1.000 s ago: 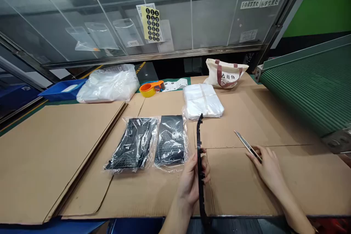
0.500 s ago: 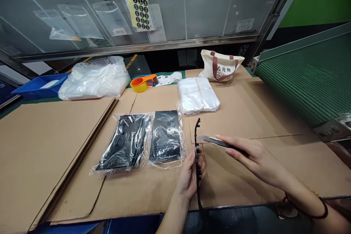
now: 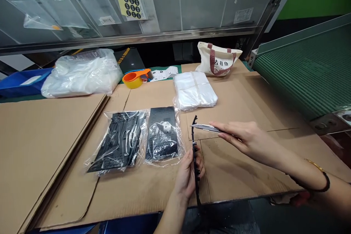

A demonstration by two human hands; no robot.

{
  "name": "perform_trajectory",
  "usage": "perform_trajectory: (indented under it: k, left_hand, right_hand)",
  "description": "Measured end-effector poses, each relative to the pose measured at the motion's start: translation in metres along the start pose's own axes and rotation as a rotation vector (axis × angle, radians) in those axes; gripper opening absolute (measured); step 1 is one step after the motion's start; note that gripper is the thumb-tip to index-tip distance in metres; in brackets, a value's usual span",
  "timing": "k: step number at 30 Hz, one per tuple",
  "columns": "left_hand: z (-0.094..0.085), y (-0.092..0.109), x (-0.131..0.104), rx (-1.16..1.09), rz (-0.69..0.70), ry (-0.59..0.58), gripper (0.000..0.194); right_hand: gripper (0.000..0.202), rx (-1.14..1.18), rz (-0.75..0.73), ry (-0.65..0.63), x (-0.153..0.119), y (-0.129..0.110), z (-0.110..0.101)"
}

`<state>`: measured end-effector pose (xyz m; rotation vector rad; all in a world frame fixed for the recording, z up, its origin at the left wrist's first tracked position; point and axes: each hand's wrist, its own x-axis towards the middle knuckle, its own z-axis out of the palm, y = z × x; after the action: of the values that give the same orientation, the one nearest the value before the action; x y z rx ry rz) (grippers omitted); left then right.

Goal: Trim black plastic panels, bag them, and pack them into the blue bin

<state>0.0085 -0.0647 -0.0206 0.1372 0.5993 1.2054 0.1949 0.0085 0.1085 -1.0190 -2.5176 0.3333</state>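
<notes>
Strip: held in the left hand, right of the bagged panels.
Knife: held in the right hand, its blade placed at the strip's upper end.
Bagged panels: laid side by side on the cardboard sheet.
Plastic-bag stack: set behind the strip, before the tote bag.
Tape dispenser: placed between the wrapped bundle and the plastic-bag stack.
Conveyor: mounted at far right.

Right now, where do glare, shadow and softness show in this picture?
Head view: bright glare streaks the bagged black parts; head view: a soft shadow darkens the cardboard below the right hand; head view: the green conveyor belt looks soft along its lower edge.
</notes>
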Motion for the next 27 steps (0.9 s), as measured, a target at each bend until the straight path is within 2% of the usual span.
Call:
perform_trajectory:
  k: [5, 9, 14, 17, 22, 24, 27]
  left_hand:
    - [0.003, 0.001, -0.001, 0.003, -0.014, 0.019, 0.037]
    - [0.002, 0.001, -0.001, -0.008, -0.020, -0.015, 0.035]
    - [-0.003, -0.001, -0.001, -0.016, -0.015, -0.022, 0.028]
    - [-0.004, -0.002, -0.001, -0.041, -0.017, -0.044, 0.026]
    - [-0.004, -0.003, 0.000, -0.022, 0.020, -0.047, 0.023]
    - [-0.003, -0.003, 0.000, -0.018, 0.022, -0.036, 0.025]
    - [0.002, -0.002, -0.003, -0.033, -0.001, -0.003, 0.025]
  right_hand:
    - [0.033, 0.013, -0.039, -0.025, -0.004, -0.004, 0.001]
    - [0.033, 0.019, -0.073, -0.060, -0.005, -0.007, 0.003]
    - [0.036, 0.086, 0.050, -0.043, 0.004, 0.000, 0.002]
    - [0.036, 0.114, 0.054, -0.050, 0.006, -0.001, 0.002]
    - [0.034, 0.291, -0.041, -0.174, 0.000, -0.008, 0.000]
    - [0.034, 0.391, 0.037, -0.121, -0.005, -0.002, 0.004]
    - [0.037, 0.379, 0.324, 0.135, -0.019, 0.025, 0.026]
